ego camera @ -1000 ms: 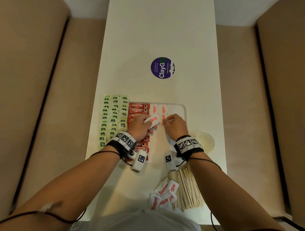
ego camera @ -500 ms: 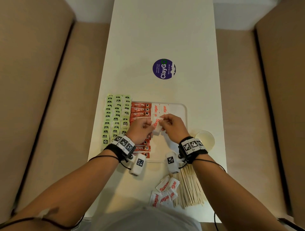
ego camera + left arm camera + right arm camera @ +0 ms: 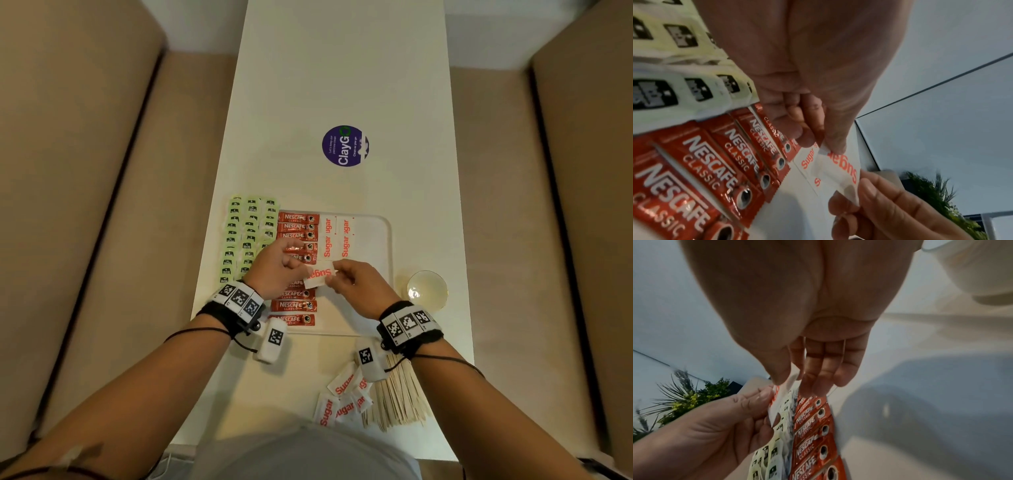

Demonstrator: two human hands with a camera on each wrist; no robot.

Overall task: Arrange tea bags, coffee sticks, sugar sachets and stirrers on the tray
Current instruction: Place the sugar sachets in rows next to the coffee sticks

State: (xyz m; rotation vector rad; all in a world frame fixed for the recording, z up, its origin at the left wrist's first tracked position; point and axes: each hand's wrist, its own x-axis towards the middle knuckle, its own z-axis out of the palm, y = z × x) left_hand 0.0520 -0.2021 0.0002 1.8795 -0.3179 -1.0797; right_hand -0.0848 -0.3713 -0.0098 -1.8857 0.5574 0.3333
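Observation:
Both hands hold one white sugar sachet (image 3: pixel 320 275) above the white tray (image 3: pixel 382 240). My left hand (image 3: pixel 279 269) pinches its left end, my right hand (image 3: pixel 356 281) pinches its right end. The left wrist view shows the sachet (image 3: pixel 842 167) between thumb and fingers of both hands; the right wrist view shows it (image 3: pixel 780 400) edge on. Red coffee sticks (image 3: pixel 297 226) lie in a column at the tray's left. Laid sugar sachets (image 3: pixel 336 237) sit beside them. Green tea bags (image 3: pixel 248 228) lie in rows left of the coffee sticks.
Loose sugar sachets (image 3: pixel 342 399) and a pile of wooden stirrers (image 3: pixel 399 394) lie on the white table near my body. A small glass dish (image 3: pixel 427 290) stands right of the tray. A purple round sticker (image 3: pixel 345 145) marks the table farther out. Tan benches flank the table.
The hands, apart one second ago, have come together over the tray. The sachet held by the left hand alone is now pinched by both and has drawn nearer.

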